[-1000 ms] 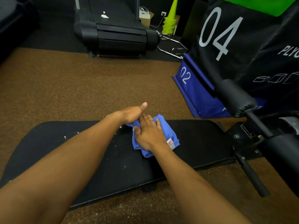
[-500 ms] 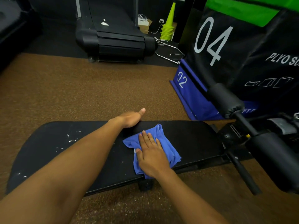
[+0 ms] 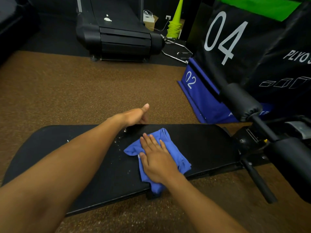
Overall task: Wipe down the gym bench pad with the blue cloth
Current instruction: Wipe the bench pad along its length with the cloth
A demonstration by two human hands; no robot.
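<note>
The black gym bench pad [image 3: 207, 142] lies low across the view on the brown floor. White specks dot its surface near the middle and left. A crumpled blue cloth [image 3: 175, 153] lies on the pad's near half, its lower end hanging over the front edge. My right hand [image 3: 156, 160] presses flat on the cloth, fingers spread and pointing away from me. My left hand [image 3: 134, 116] rests on the pad's far edge, thumb up, its fingers curled over the edge and hidden.
Black foam rollers [image 3: 240, 101] and the bench's metal frame [image 3: 257, 179] stand at the right end. Behind them sit a blue plyo box marked 02 [image 3: 200, 96] and a black one marked 04 [image 3: 252, 47]. A treadmill [image 3: 121, 36] and stacked green cones [image 3: 175, 26] are further back.
My right hand has slid the cloth from the pad's far side toward the near edge, so the cloth now hangs over it. My left hand has stayed on the far edge.
</note>
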